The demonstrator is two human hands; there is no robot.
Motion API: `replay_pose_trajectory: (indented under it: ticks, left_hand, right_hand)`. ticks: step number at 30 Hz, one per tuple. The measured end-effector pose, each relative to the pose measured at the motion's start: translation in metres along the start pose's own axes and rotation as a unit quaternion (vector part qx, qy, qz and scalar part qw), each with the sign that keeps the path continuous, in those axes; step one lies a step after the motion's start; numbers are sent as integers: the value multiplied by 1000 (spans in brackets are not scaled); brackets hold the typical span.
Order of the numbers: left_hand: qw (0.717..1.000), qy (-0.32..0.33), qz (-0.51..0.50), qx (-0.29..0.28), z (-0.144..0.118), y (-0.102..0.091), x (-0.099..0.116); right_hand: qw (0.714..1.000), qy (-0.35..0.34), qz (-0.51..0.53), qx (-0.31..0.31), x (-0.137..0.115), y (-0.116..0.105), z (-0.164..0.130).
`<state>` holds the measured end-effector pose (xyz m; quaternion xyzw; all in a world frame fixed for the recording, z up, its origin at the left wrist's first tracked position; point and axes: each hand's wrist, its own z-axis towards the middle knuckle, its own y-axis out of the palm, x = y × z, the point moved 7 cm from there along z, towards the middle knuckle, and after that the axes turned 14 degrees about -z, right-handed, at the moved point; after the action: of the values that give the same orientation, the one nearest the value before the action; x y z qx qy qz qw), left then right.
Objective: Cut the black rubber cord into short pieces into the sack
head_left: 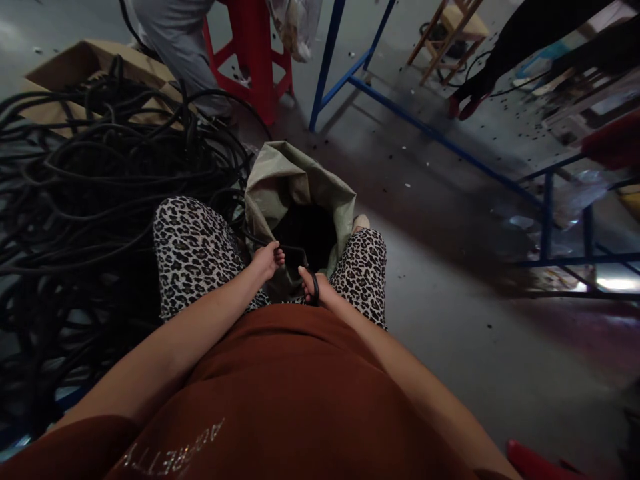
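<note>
A black rubber-like hose (255, 238) runs from the left into my left hand (269, 260), whose fingers are closed round it near the sack's mouth. My right hand (316, 285) is just to the right, closed on a tool with a black loop handle (315, 289); its kind is not clear, and its working end is lost against the dark. Both hands are above the near rim of an open green-grey woven sack (327, 193) between my knees. The sack's inside is too dark to make out.
A large tangle of black hose (115, 180) fills the floor at left, partly over a cardboard box (90, 60). Ahead are a red plastic stool (253, 60), a seated person's grey-trousered leg (175, 47) and a blue metal frame (395, 103). Another person's dark-clothed legs (520, 47) show at upper right.
</note>
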<state>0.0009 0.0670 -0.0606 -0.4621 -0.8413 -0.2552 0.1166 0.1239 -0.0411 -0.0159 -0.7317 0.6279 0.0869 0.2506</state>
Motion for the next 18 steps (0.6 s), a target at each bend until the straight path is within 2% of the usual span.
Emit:
replay_pose_trajectory:
  ticks: [5, 9, 18]
  left_hand:
    - [1000, 1, -28, -4, -3, 3, 3]
    - [999, -3, -35, -13, -5, 4, 2]
    - [998, -17, -28, -45, -10, 7, -7]
  right_hand:
    - [999, 23, 8, -37, 7, 7, 3]
    - [998, 2, -10, -68, 8, 14, 9]
    - [996, 2, -10, -87, 14, 20, 22]
